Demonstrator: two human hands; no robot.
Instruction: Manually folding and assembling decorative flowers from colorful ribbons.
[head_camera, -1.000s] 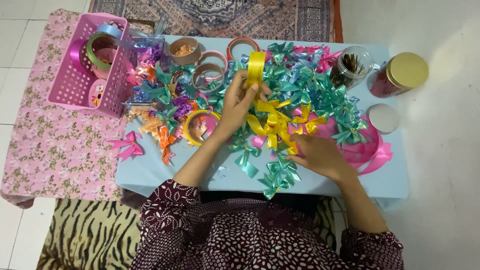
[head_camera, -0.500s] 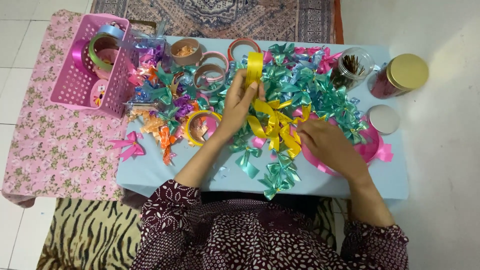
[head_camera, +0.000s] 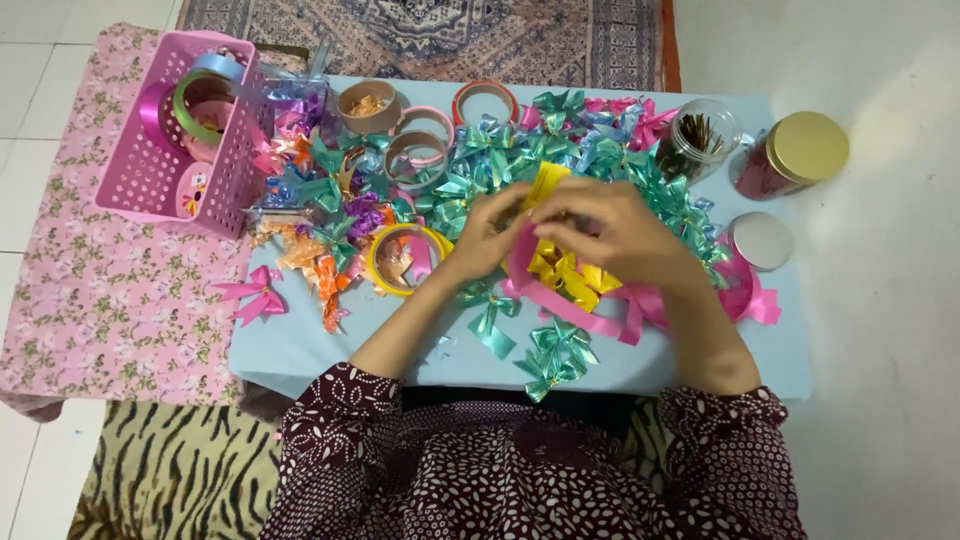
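Yellow glossy ribbon strip (head_camera: 548, 186) sits pinched between both hands at the middle of the counter, its visible upper end rising just above the fingers and tilting slightly away from the person. Left hand (head_camera: 487, 235) closes its grip on the lower left side of the strip; right hand (head_camera: 622, 228) closes over the strip from the right and above, so that the two sets of fingertips meet and the pinch point itself is hidden. Both hands are equally near the strip, since both touch it. Directly beneath the grip lies a yellow looped ribbon bow (head_camera: 565, 272), and under that a long pink flat ribbon (head_camera: 590, 320) runs diagonally toward the person's right. Outward from these, a heap of teal folded ribbon bows (head_camera: 480, 160) covers the far half of the light blue counter (head_camera: 300, 345). A yellow ribbon spool (head_camera: 400, 260) lies just left of the left wrist. Farther left stands a pink perforated plastic basket (head_camera: 165, 180); at the far right stands a gold-lidded jar (head_camera: 795, 155).
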